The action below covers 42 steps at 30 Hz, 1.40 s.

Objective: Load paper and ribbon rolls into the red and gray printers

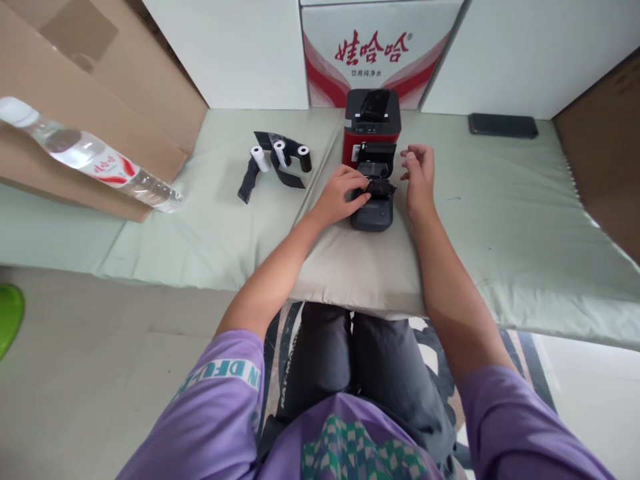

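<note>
A small dark label printer stands on the cloth in front of me with its lid raised. A shiny black strip of ribbon lies across its opening. My left hand reaches in from the left, thumb and forefinger pinching the strip's left end. To the right of the printer, my right hand is raised with loosely bent fingers apart and nothing visible in them. Directly behind stands a red and black printer, a black strip on its top. Whether the lid touches it I cannot tell.
Several small rolls with trailing black ribbon lie to the left. A water bottle leans at far left against a cardboard box. A black phone lies at back right. White boxes line the back.
</note>
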### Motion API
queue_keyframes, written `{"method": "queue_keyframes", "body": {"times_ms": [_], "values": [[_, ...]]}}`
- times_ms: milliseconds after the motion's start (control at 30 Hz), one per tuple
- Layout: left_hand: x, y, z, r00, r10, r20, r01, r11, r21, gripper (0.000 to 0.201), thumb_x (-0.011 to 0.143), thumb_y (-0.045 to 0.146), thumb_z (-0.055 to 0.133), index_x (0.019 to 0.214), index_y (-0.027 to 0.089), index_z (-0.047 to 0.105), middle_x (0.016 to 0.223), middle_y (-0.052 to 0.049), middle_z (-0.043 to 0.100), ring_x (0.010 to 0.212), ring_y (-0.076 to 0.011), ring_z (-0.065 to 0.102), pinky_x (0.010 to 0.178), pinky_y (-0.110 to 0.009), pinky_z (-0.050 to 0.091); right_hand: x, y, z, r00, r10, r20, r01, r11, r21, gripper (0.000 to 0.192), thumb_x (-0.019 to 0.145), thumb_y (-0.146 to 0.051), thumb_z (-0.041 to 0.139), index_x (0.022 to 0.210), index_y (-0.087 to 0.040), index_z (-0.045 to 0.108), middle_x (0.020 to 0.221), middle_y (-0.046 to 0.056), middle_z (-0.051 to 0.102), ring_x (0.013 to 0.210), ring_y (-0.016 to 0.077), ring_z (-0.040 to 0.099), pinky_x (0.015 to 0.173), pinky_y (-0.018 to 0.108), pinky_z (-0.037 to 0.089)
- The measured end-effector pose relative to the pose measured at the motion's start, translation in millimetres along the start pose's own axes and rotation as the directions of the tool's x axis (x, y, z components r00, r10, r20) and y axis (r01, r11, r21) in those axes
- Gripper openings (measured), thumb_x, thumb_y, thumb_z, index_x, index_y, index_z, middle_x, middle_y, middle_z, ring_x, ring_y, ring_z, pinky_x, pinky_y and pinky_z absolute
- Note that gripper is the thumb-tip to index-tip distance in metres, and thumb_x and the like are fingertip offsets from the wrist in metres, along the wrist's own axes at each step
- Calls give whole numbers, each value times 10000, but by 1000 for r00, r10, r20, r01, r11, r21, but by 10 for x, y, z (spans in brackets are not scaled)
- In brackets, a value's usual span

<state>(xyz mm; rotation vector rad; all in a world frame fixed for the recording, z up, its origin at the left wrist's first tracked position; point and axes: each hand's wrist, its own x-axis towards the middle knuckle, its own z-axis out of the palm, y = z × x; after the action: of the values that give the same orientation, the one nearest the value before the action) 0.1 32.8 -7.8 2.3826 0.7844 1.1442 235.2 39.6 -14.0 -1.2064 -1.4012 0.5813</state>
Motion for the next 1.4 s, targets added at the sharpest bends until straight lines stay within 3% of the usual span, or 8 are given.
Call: {"method": "queue_keyframes", "body": {"times_ms": [167, 300, 433, 633, 800, 967, 1167, 1400], "values": [[6, 61, -42, 997, 76, -14, -76, 997, 0, 343, 1073, 523, 656, 908, 229, 717, 1151, -99, 783, 1187, -285, 662, 1111, -518, 541, 7, 47, 71, 983, 181, 32, -184, 967, 176, 753, 962, -920, 447, 1360, -299, 598, 1428, 108, 717, 1225, 264, 655, 933, 422, 573], [-1, 84, -67, 996, 87, -31, -85, 996, 37, 346, 1072, 541, 654, 933, 238, 746, 1171, -105, 767, 1212, -291, 664, 1127, -539, 535, -10, -82, 46, 990, 141, 30, -143, 953, 268, 650, 975, -872, 488, 1189, -289, 679, 1183, 91, 770, 1130, 257, 666, 923, 424, 563], [-16, 69, -90, 995, 69, -74, -61, 993, 106, 431, 1050, 654, 639, 976, 254, 780, 1264, -130, 726, 1303, -343, 625, 1164, -618, 499, -38, -142, 76, 993, 94, 75, -109, 964, 240, 442, 899, -689, 724, 1040, -270, 716, 963, 47, 729, 1024, 251, 700, 981, 451, 581], [-8, 114, -182, 970, 155, -188, -147, 987, 60, 490, 1095, 724, 487, 1131, 335, 782, 1195, -102, 697, 1163, -289, 625, 1079, -573, 553, -51, -45, 151, 978, 80, 194, -124, 966, 226, 315, 869, -517, 784, 1070, -284, 717, 1073, 47, 766, 1129, 276, 728, 1170, 516, 566], [-18, 14, -27, 969, -172, -180, 157, 983, -94, 539, 1105, 715, 487, 1323, 279, 715, 1326, -116, 714, 1328, -295, 650, 1187, -492, 515, -22, 18, 85, 973, 112, 202, -156, 964, 217, 309, 896, -520, 758, 1107, -299, 715, 1132, 43, 774, 1201, 287, 716, 1242, 537, 532], [-11, -175, 183, 884, -468, -4, 454, 860, -235, 403, 1056, 477, 696, 1389, 251, 697, 1411, -109, 739, 1309, -295, 695, 1219, -482, 508, -42, 4, 1, 931, 104, 351, -177, 967, 182, 402, 927, -604, 742, 1195, -305, 717, 1208, 48, 767, 1258, 292, 699, 1245, 540, 529], [94, -243, 84, 885, -427, 187, 466, 810, -356, 395, 1018, 307, 715, 1407, 249, 680, 1495, -93, 729, 1408, -265, 678, 1253, -447, 505, -51, -93, -14, 917, 101, 387, -174, 972, 160, 292, 939, -489, 765, 1159, -306, 710, 1240, 40, 777, 1302, 273, 696, 1291, 547, 499], [95, -263, 91, 913, -378, 156, 409, 840, -356, 413, 1005, 289, 737, 1409, 228, 677, 1485, -122, 738, 1366, -264, 703, 1220, -447, 536, -136, -163, 69, 948, 142, 283, -181, 976, 118, 353, 932, -559, 771, 1161, -301, 693, 1280, 42, 760, 1311, 267, 684, 1298, 532, 497]]}}
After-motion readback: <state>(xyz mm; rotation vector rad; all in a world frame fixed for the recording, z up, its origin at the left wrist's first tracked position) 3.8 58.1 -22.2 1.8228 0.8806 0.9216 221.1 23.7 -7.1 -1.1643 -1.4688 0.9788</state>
